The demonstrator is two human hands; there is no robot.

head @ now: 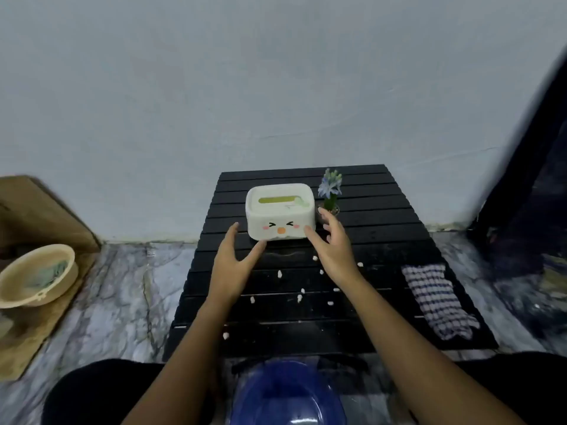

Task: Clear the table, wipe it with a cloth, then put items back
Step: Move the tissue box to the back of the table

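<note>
Fingers (322, 213) flank tissue box (280, 211), long axis left-right

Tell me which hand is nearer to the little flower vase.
The right hand. Its fingertips reach up just in front of the flower vase, beside the tissue box. The left hand is on the far side of that box, well away from the vase.

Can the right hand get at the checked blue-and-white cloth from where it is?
Probably yes: the right hand is open beside the white tissue box, and the checked blue-and-white cloth lies uncovered on the black slatted table's right edge.
</note>
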